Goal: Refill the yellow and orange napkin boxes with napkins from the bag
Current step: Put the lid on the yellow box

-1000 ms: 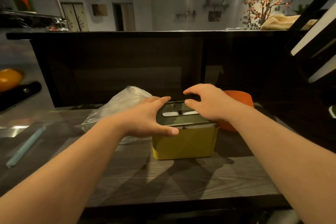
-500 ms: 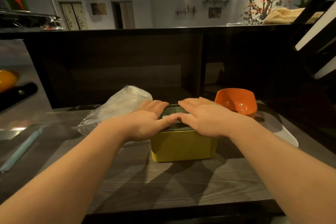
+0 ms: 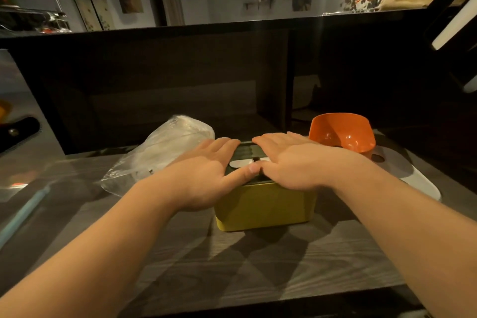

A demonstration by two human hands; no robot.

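The yellow napkin box stands on the counter; its dark slotted lid sits on top; white napkin shows through the slot. The left hand lies flat on the lid's left half, fingers straight, thumb across the near edge; the right hand lies flat on the right half, fingers straight; neither grip closes on anything, both palms pressing the lid. The bag lies just left of the yellow napkin box; the orange napkin box stands open-topped behind and right of it, near but apart; a white flat piece lies further right.
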